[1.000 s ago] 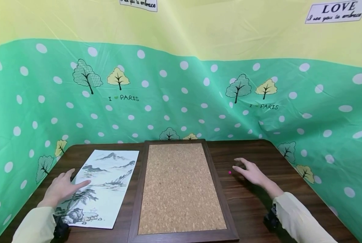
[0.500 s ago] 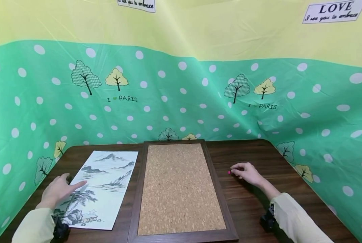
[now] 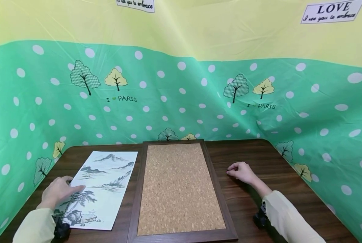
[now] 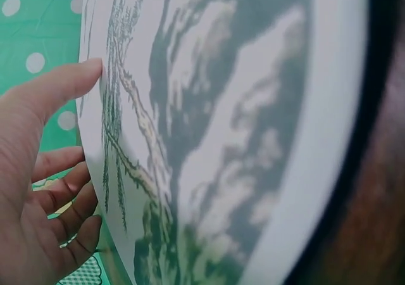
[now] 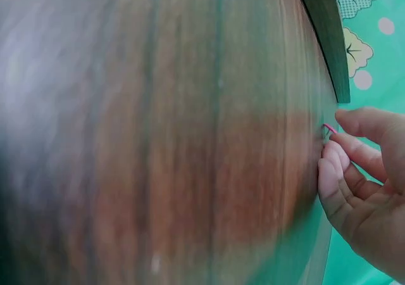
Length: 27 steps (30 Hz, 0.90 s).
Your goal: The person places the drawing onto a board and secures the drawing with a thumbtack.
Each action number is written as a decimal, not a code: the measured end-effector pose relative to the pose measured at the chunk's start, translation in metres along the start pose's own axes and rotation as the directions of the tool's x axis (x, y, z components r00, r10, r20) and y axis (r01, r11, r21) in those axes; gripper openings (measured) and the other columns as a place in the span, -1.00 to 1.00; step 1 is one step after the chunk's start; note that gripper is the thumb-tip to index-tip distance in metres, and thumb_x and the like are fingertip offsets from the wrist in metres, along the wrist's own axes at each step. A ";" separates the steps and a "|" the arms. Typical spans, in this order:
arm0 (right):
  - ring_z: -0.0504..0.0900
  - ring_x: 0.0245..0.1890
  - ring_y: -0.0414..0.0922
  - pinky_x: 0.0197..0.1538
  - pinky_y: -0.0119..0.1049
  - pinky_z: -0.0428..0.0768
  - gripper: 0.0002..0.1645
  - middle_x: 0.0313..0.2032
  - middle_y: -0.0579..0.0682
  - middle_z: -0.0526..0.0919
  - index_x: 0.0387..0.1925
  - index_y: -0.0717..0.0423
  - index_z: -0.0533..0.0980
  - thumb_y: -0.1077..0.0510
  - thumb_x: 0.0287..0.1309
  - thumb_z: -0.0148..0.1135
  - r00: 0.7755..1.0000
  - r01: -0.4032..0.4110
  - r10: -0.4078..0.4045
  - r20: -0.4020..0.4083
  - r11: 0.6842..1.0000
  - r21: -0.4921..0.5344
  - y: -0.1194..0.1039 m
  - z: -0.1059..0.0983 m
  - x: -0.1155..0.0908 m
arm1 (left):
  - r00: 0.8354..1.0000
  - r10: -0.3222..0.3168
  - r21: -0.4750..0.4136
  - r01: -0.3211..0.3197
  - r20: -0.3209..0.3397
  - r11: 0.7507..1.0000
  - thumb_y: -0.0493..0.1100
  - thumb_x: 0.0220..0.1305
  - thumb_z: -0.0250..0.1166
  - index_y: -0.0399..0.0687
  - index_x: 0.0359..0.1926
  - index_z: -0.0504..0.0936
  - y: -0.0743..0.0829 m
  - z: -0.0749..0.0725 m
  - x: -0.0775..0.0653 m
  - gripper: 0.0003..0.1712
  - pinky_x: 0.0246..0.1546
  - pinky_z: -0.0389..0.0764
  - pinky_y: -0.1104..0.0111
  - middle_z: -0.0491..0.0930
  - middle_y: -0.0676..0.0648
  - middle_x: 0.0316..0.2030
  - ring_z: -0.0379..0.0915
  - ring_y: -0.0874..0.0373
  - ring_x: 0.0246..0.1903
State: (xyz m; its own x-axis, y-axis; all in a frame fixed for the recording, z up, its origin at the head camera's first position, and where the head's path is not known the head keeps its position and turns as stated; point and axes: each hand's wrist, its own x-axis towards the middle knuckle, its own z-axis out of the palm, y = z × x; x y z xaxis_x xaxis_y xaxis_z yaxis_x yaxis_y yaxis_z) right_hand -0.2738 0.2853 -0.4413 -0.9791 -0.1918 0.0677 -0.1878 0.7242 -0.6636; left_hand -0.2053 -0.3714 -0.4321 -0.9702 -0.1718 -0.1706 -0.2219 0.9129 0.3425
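Note:
In the head view a landscape print (image 3: 108,199) of mountains and a tree lies flat at the left of the table. My left hand (image 3: 57,193) is at its left edge, thumb extended over the paper and fingers along the edge; the left wrist view shows the fingers loosely bent there. To the right of a framed cork board (image 3: 181,189), my right hand (image 3: 243,172) is low over the table. Its thumb and index finger pinch a small pink thumbtack (image 5: 330,129), seen in the right wrist view and hidden by the fingers in the head view.
The dark wood table (image 3: 241,216) carries the board in its middle, whose brown frame (image 3: 212,175) stands between the two hands. Behind the table hangs a green and yellow curtain (image 3: 181,101) with dots and trees.
My right hand has come down and left, its spread fingers closing on the pink thumbtack. My left hand has lowered slightly, index finger bending more at the print's edge.

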 end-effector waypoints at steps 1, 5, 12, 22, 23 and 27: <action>0.48 -0.65 -0.21 -0.56 -0.36 0.49 -0.84 -0.59 -0.04 0.56 -0.39 0.31 0.60 0.25 0.01 0.24 1.000 0.000 0.000 -0.006 1.000 -0.006 0.000 0.001 0.001 | 1.000 -0.003 -0.005 0.003 -0.001 1.000 0.51 -0.21 0.20 -0.60 0.05 0.31 0.000 0.000 0.000 0.22 -0.28 0.39 -0.05 0.34 -0.54 -0.12 0.32 -0.33 -0.18; 0.47 -0.66 -0.21 -0.57 -0.36 0.50 -0.90 -0.59 -0.04 0.56 -0.45 0.31 0.60 0.31 0.01 0.21 1.000 0.011 -0.011 -0.013 1.000 -0.019 -0.001 0.002 0.003 | 1.000 -0.010 -0.035 0.009 -0.030 0.999 0.46 -0.20 0.25 -0.58 0.01 0.32 0.001 0.000 0.001 0.16 -0.28 0.39 -0.04 0.36 -0.50 -0.16 0.33 -0.29 -0.20; 0.47 -0.64 -0.20 -0.56 -0.36 0.51 -0.91 -0.54 0.01 0.59 -0.46 0.31 0.59 0.35 0.03 0.18 1.000 0.023 -0.023 0.006 0.999 -0.027 0.000 0.003 0.003 | 0.997 0.003 -0.124 -0.013 -0.080 0.992 0.21 -0.17 0.41 -0.48 -0.05 0.29 0.004 0.001 0.000 -0.07 -0.31 0.37 0.01 0.39 -0.45 -0.20 0.35 -0.21 -0.28; 0.50 -0.58 -0.16 -0.55 -0.37 0.52 -0.89 -0.47 0.08 0.63 -0.44 0.33 0.57 0.39 0.05 0.12 0.998 0.059 -0.059 0.025 0.998 -0.002 0.000 0.001 0.000 | 0.985 0.110 -0.236 -0.140 -0.137 0.962 -0.29 0.03 0.22 -0.48 -0.03 0.31 -0.001 0.000 -0.003 -0.50 -0.30 0.36 0.04 0.41 -0.47 -0.18 0.37 -0.22 -0.24; 0.50 -0.57 -0.15 -0.54 -0.37 0.52 -0.89 -0.46 0.09 0.63 -0.44 0.33 0.57 0.39 0.06 0.10 0.998 0.059 -0.059 0.032 0.998 0.007 0.000 0.000 0.000 | 0.984 0.112 -0.246 -0.144 -0.137 0.959 -0.30 0.04 0.20 -0.49 -0.03 0.31 -0.001 -0.001 -0.004 -0.52 -0.31 0.36 0.07 0.41 -0.47 -0.18 0.37 -0.22 -0.24; 0.49 -0.55 -0.14 -0.52 -0.36 0.53 -0.87 -0.44 0.09 0.63 -0.43 0.33 0.55 0.40 0.06 0.07 0.997 0.048 -0.049 0.052 0.998 0.031 0.000 0.000 0.000 | 0.984 0.120 -0.281 -0.153 -0.129 0.947 -0.35 0.06 0.14 -0.48 -0.04 0.32 -0.002 -0.005 -0.005 -0.58 -0.43 0.35 0.26 0.48 -0.34 -0.28 0.40 -0.06 -0.35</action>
State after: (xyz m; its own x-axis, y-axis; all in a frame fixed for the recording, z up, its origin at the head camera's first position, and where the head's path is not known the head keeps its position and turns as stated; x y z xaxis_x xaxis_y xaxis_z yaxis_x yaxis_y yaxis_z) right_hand -0.2735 0.2851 -0.4408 -0.9632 -0.2616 0.0613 -0.2317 0.6932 -0.6825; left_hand -0.2008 -0.3745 -0.4274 -0.9942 -0.1069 -0.0080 -0.0895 0.7869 0.6106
